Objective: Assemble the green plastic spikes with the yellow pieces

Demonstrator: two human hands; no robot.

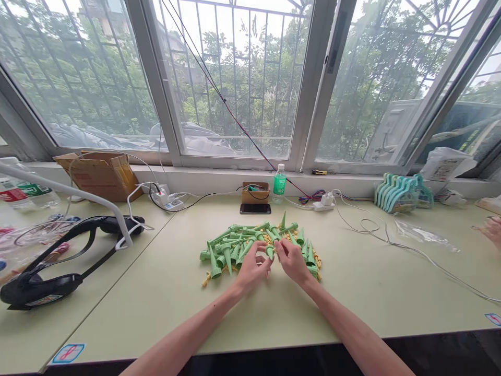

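My left hand (253, 267) pinches a small green plastic cone-shaped spike (270, 253) between thumb and fingers, its tip pointing down toward me. Close beside it, my right hand (291, 261) is closed in a pinch near the wide end of that spike; what its fingertips hold is too small and hidden to make out. Around and behind both hands lies a pile of green plastic spikes (226, 249) with ridged round caps. Small yellow pieces (205, 281) are scattered under and among them, partly covered by the spikes.
Behind the pile are a black phone (255, 209), a small cardboard box (255, 194) and a green-labelled bottle (279, 184). A black strapped headset (47, 287) lies left. White cables (422, 256) and teal hangers (397, 193) are on the right, where another person's hand (492, 231) shows.
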